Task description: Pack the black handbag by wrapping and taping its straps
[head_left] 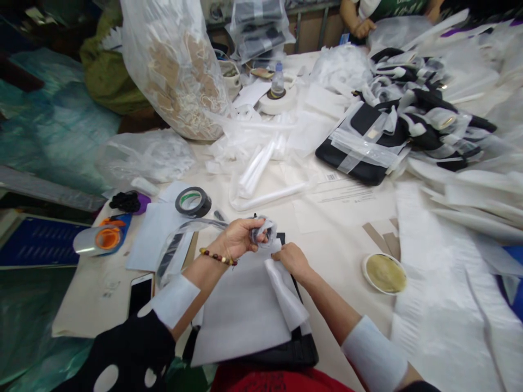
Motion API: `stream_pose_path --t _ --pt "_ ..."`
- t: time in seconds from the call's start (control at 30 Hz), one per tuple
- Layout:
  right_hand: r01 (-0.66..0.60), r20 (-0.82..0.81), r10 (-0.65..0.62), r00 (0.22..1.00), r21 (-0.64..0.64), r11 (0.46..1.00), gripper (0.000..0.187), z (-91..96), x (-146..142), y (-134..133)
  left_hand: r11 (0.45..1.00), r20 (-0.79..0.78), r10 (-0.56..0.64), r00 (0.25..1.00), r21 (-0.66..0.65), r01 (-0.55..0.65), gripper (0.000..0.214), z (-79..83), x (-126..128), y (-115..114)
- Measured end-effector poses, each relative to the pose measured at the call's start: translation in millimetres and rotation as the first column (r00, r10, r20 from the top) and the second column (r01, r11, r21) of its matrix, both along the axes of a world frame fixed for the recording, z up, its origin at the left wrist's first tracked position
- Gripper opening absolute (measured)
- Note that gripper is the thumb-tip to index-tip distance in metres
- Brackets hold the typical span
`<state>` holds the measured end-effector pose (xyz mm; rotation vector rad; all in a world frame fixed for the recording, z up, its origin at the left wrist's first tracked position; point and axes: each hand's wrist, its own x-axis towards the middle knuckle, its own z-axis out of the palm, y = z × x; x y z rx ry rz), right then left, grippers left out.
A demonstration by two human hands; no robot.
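My left hand (241, 238), a beaded bracelet at its wrist, is closed round the end of a strap wrapped in clear plastic (265, 233). From there the wrapped strap loops away to the left across the table. My right hand (292, 260) is closed at the upper edge of a white packing sheet (235, 305), its fingertips partly hidden. Beneath the sheet lies a black bag (296, 353), showing only at its edges. Along the right side the sheet curls into a loose roll.
Left of the bag are black tape (193, 202), a phone (141, 293) and a clear tape roll (98, 240). A dish of yellowish paste (384, 273) sits at right. Beyond are a wrapped black bag (363, 142) and a large plastic sack (175, 65). Another person's hand (363, 27) shows across the table.
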<state>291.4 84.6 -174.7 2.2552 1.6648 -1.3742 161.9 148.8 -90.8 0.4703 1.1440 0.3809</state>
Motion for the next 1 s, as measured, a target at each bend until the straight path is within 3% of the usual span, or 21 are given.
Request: stream_pose_path --t 0.17,0.3,0.33,0.4,0.47,0.57,0.67,0.77,1.0 --pt "0.065 0.022 -0.066 0.998 0.044 0.997 0.024 1.9 -3.7 -11.8 0.996 -0.038 -0.041 0.998 0.077 0.044 0.018 -14.6 -2.9 -52.2" --pt "0.089 0.090 -0.107 0.990 0.190 0.978 0.032 18.3 3.8 -28.8 0.993 -0.045 -0.009 0.999 0.117 0.014 0.023 -19.5 -12.5 -70.8" --pt "0.080 0.097 -0.113 0.989 0.295 0.952 0.032 25.3 6.2 -35.5 0.993 -0.043 -0.007 0.999 0.117 0.012 0.023 -18.7 -14.4 -71.0" --pt "0.022 0.058 -0.064 0.996 0.543 0.840 0.027 41.7 7.8 -51.3 0.994 -0.036 -0.019 0.999 0.109 0.022 0.022 -15.6 -17.1 -67.6" --pt "-0.073 -0.032 0.130 0.991 0.690 0.720 0.023 58.6 1.4 -68.5 0.995 -0.032 -0.036 0.999 0.097 0.039 0.019 -12.0 -18.2 -61.1" --pt "-0.323 -0.127 0.547 0.828 0.688 0.650 0.018 75.5 -25.4 -91.6 0.995 -0.050 -0.058 0.997 0.077 0.062 0.015 -7.8 -17.9 -50.7" --pt "-0.568 -0.040 0.770 0.636 0.652 0.503 0.033 75.9 -59.6 -104.1 0.994 -0.087 -0.075 0.993 0.067 0.081 0.014 -4.2 -17.2 -44.9" --pt "-0.647 0.083 0.793 0.604 0.633 0.426 0.031 67.2 -80.8 -105.3 0.993 -0.112 -0.077 0.991 0.076 0.086 0.014 -0.6 -18.3 -44.9" --pt "-0.679 0.175 0.749 0.639 0.586 0.442 0.022 60.4 -91.0 -101.3 0.994 -0.113 -0.069 0.991 0.078 0.078 0.016 3.0 -24.5 -50.7"
